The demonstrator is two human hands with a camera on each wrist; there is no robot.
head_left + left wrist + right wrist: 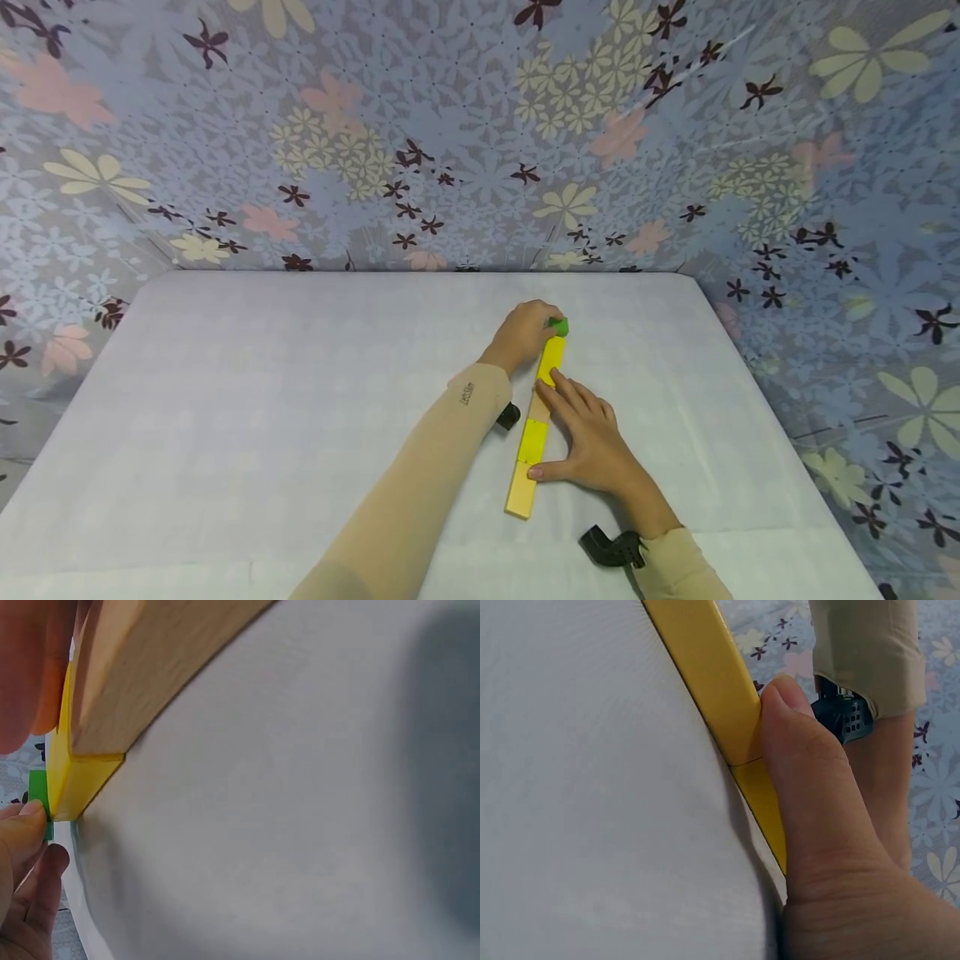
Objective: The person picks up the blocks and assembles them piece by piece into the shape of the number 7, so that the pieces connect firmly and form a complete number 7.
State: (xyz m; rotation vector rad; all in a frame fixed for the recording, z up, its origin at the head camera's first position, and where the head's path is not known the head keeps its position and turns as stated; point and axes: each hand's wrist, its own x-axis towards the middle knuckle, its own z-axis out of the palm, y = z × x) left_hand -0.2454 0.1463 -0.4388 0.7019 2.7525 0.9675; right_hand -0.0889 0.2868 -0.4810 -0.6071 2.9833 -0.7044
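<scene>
Several blocks lie end to end in a straight row on the white table. From far to near they are a bright yellow block (551,357), a plain wooden block (538,408), another yellow block (532,442) and a paler yellow block (519,492). At the far end, my left hand (522,335) pinches a small green block (561,327) between thumb and fingers. Whether green and yellow touch is unclear. My right hand (598,442) lies along the row's right side with fingers spread. Its thumb (802,765) touches the near part, its fingertips the far part.
The white table (262,400) stretches wide to the left of the row, its far edge against a flowered cloth backdrop (450,142). Black wrist cameras sit on the left wrist (508,416) and the right wrist (611,547), close to the surface.
</scene>
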